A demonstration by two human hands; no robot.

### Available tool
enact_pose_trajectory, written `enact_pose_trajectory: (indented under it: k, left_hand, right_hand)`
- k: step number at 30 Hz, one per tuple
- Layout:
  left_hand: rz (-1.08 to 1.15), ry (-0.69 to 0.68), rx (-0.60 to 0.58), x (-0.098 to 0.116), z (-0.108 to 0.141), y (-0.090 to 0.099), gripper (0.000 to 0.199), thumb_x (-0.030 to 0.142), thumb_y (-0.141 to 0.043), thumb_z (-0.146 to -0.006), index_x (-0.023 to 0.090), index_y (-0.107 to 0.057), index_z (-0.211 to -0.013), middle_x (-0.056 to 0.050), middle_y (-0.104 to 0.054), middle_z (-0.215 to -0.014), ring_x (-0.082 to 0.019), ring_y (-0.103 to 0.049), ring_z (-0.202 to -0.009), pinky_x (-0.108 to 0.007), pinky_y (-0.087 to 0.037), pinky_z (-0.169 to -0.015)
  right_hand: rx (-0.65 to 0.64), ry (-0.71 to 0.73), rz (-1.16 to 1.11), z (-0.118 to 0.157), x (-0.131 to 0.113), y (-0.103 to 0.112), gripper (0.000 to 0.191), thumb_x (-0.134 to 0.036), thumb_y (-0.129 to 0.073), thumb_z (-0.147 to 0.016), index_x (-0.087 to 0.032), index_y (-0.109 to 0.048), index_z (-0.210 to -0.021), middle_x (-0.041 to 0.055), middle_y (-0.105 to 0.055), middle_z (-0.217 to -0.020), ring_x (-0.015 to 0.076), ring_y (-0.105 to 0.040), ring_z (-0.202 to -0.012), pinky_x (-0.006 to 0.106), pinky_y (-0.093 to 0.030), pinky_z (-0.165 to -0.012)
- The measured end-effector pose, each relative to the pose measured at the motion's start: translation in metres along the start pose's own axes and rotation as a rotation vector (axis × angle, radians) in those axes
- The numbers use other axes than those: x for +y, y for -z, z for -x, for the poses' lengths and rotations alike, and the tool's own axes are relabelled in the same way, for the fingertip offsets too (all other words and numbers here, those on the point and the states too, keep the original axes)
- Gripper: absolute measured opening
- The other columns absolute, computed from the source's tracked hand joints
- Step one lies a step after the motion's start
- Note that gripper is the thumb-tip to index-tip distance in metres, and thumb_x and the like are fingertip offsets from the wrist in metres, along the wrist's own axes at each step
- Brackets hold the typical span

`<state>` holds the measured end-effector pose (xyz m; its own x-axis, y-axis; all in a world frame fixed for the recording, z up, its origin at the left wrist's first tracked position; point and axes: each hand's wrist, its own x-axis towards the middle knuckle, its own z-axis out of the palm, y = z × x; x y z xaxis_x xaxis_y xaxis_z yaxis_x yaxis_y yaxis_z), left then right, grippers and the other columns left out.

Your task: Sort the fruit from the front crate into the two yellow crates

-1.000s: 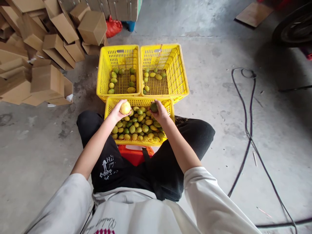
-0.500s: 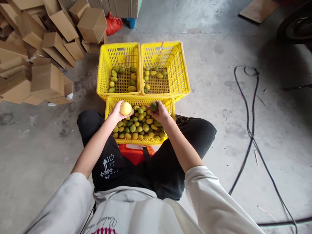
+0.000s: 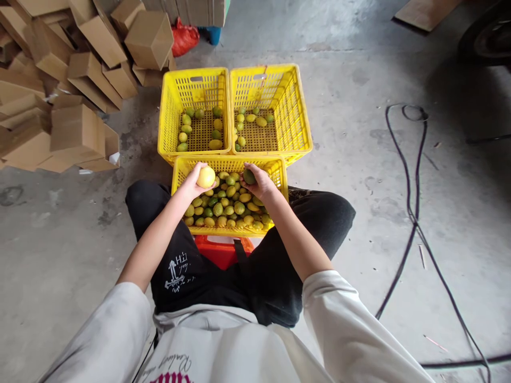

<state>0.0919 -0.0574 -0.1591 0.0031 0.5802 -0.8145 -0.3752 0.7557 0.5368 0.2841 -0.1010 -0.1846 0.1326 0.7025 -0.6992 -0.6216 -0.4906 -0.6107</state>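
My left hand [image 3: 194, 183] is closed around a pale yellow lemon [image 3: 206, 177], held above the left part of the front yellow crate [image 3: 229, 232]. On the other side, my right hand [image 3: 261, 182] grips a dark green lemon [image 3: 249, 176], partly covered by the fingers. Below both hands the front crate holds many yellow and green lemons [image 3: 217, 209]. Two more yellow crates stand side by side behind it. The back left crate [image 3: 167, 114] and the back right crate [image 3: 305, 125] each have several lemons on the bottom.
Cardboard boxes [image 3: 77, 130] are piled at the left, near a red bag [image 3: 184, 38]. A red plastic object [image 3: 219, 252] sits between my legs. A black cable [image 3: 413, 223] lies on the concrete floor at the right, and a wheel [image 3: 487, 40] shows at the upper right.
My right hand has turned slightly, and its fingers now cover more of the green lemon. The left hand and its yellow lemon have barely moved.
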Motion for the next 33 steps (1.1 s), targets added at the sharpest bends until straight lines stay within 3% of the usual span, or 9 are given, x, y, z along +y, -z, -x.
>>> enact_pose_trajectory:
  k: [5,12,15,17,20,23,26,28,33]
  left_hand:
    - [0.065,0.103,-0.041,0.002,0.001,-0.002,0.024,0.043,-0.067,-0.09,0.022,-0.055,-0.088,-0.006,-0.062,-0.083,-0.021,-0.066,-0.074,-0.033,-0.06,-0.065]
    - [0.053,0.15,0.022,0.001,-0.004,-0.002,0.02,0.041,-0.059,-0.096,0.022,-0.057,-0.098,-0.008,-0.066,-0.091,-0.022,-0.068,-0.075,-0.035,-0.059,-0.064]
    - [0.035,0.147,0.026,0.0,-0.006,-0.001,0.018,0.039,-0.055,-0.098,0.021,-0.057,-0.097,-0.008,-0.066,-0.09,-0.022,-0.069,-0.075,-0.034,-0.06,-0.064]
    - [0.013,0.141,0.015,-0.001,-0.007,-0.001,0.019,0.039,-0.055,-0.098,0.021,-0.057,-0.094,-0.008,-0.066,-0.088,-0.021,-0.069,-0.074,-0.033,-0.06,-0.065]
    - [-0.049,0.132,-0.005,-0.003,-0.007,-0.001,0.02,0.039,-0.064,-0.094,0.02,-0.059,-0.091,-0.007,-0.066,-0.085,-0.021,-0.068,-0.072,-0.036,-0.061,-0.066]
    - [-0.112,0.076,-0.036,-0.005,-0.007,-0.001,0.024,0.031,-0.081,-0.082,0.02,-0.06,-0.088,-0.005,-0.066,-0.082,-0.019,-0.067,-0.07,-0.036,-0.062,-0.069]
    - [-0.113,0.013,-0.079,-0.005,-0.006,0.001,0.028,0.022,-0.087,-0.073,0.019,-0.061,-0.085,-0.004,-0.066,-0.082,-0.017,-0.067,-0.071,-0.034,-0.063,-0.071]
    - [-0.063,-0.001,-0.037,-0.002,-0.006,0.002,0.028,0.021,-0.086,-0.072,0.019,-0.061,-0.084,-0.003,-0.065,-0.082,-0.017,-0.067,-0.071,-0.034,-0.063,-0.072]
    - [0.044,-0.018,0.083,0.006,-0.002,0.003,0.021,0.022,-0.079,-0.077,0.021,-0.059,-0.084,0.0,-0.063,-0.084,-0.015,-0.064,-0.073,-0.034,-0.063,-0.074]
  right_hand:
    - [-0.029,-0.02,-0.001,-0.001,-0.001,0.001,0.025,-0.034,-0.061,-0.092,-0.019,-0.054,-0.074,-0.0013,-0.055,-0.062,0.0085,-0.051,-0.051,0.017,-0.039,-0.044]
    - [0.169,0.008,-0.051,-0.01,0.001,0.002,0.021,-0.029,-0.056,-0.095,-0.018,-0.055,-0.076,-0.0014,-0.059,-0.069,0.0083,-0.054,-0.055,0.018,-0.048,-0.052]
    - [0.196,0.077,-0.076,-0.011,0.002,0.002,0.015,-0.022,-0.066,-0.088,-0.019,-0.055,-0.079,-0.003,-0.057,-0.07,0.0089,-0.055,-0.06,0.019,-0.051,-0.055]
    - [0.165,0.125,-0.07,-0.011,0.003,0.002,0.021,-0.016,-0.075,-0.079,-0.019,-0.054,-0.079,-0.0034,-0.058,-0.074,0.0094,-0.056,-0.066,0.02,-0.053,-0.059]
    - [0.135,0.113,-0.06,-0.012,0.005,0.003,0.026,-0.014,-0.078,-0.076,-0.02,-0.052,-0.077,-0.003,-0.058,-0.074,0.0102,-0.057,-0.069,0.02,-0.055,-0.062]
    - [0.134,0.035,-0.051,-0.013,0.005,0.005,0.02,-0.025,-0.07,-0.086,-0.019,-0.052,-0.079,-0.0007,-0.058,-0.071,0.0109,-0.058,-0.066,0.019,-0.054,-0.057]
    - [0.121,-0.006,-0.02,-0.016,0.005,0.008,0.02,-0.033,-0.061,-0.093,-0.019,-0.053,-0.082,0.0012,-0.06,-0.072,0.0098,-0.054,-0.057,0.017,-0.044,-0.045]
    - [0.132,0.025,-0.038,-0.02,0.004,0.01,0.021,-0.036,-0.059,-0.093,-0.02,-0.05,-0.082,0.0002,-0.059,-0.071,0.0089,-0.049,-0.053,0.017,-0.04,-0.042]
    - [0.348,0.096,-0.155,-0.029,0.003,0.012,0.015,-0.03,-0.058,-0.088,-0.023,-0.045,-0.086,-0.0026,-0.055,-0.071,0.0115,-0.054,-0.062,0.019,-0.048,-0.048]
